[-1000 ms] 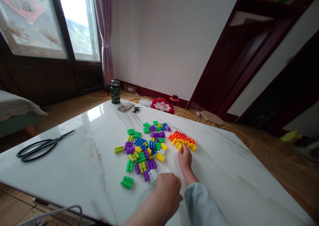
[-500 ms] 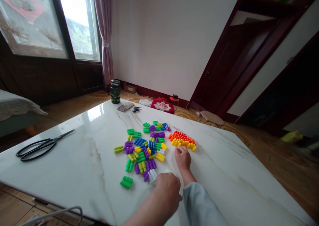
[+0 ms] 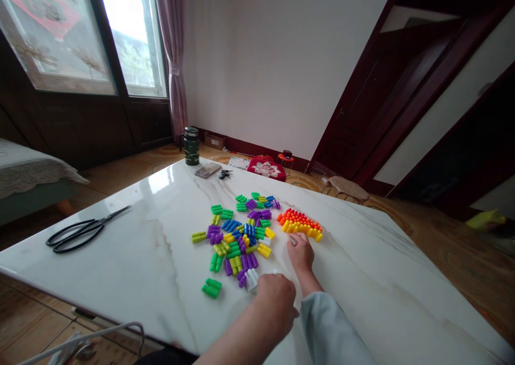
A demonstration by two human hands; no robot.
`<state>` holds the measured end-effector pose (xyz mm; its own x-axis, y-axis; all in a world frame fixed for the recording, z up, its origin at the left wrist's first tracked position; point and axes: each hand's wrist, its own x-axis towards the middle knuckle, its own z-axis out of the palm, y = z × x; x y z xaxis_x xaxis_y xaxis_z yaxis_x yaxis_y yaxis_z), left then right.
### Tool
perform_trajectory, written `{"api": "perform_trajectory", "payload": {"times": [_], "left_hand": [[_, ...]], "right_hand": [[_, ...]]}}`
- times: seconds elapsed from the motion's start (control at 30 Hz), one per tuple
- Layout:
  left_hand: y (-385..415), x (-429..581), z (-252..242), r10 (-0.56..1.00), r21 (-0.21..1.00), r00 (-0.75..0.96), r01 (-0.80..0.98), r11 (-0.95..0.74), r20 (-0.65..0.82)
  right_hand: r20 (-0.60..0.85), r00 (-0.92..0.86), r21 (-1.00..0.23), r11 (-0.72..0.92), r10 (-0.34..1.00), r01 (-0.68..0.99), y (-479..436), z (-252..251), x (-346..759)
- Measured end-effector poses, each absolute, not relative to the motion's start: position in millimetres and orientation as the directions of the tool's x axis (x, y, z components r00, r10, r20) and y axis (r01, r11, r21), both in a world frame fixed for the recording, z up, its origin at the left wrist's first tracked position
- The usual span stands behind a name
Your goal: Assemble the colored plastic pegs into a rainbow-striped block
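Observation:
Bullet-shaped plastic building blocks (image 3: 235, 254) in green, purple, blue, lime, yellow and white lie scattered in a loose pile on the marble-patterned table. To their right, red, orange and yellow blocks (image 3: 300, 224) stand close together in rows. My right hand (image 3: 301, 253), at the near edge of those rows, is closed with a small white block (image 3: 293, 240) at its fingertips. My left hand (image 3: 277, 299) is curled beside a white block (image 3: 251, 280) at the pile's near end. Its fingers face away, so what they hold is hidden.
Black-handled scissors (image 3: 86, 230) lie on the left of the table (image 3: 153, 263). At the far corner are a camouflage flask (image 3: 192, 148), a phone (image 3: 208, 170) and keys (image 3: 225, 174). A white cable (image 3: 100, 333) runs past the near left edge. A stool (image 3: 346, 187) stands beyond the table.
The view has shifted slightly, so everything on the table appears a little further right. A white block now shows at my right fingertips. Both hands stay near the same places.

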<state>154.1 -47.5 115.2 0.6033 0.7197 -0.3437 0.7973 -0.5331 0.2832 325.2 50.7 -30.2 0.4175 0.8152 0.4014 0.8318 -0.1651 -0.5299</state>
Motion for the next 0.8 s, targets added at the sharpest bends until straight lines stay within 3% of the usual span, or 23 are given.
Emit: {"api": "perform_trajectory", "payload": {"times": [0.4,0.6,0.8], "left_hand": [[-29,131,118,0.766,0.273,0.578,0.814,-0.513,-0.282],[13,94,111,0.901,0.231,0.385,0.912,-0.339,-0.199],[54,51,82,0.969,0.16,0.215,0.968,-0.195,-0.125]], "right_hand": [[0.377,0.235,-0.735,0.134,0.896,0.665,9,-45,334],[0.325,0.24,-0.814,0.141,0.915,0.564,-18,-44,325],[0.296,0.248,-0.76,0.07,0.923,0.646,-20,-37,309]]}}
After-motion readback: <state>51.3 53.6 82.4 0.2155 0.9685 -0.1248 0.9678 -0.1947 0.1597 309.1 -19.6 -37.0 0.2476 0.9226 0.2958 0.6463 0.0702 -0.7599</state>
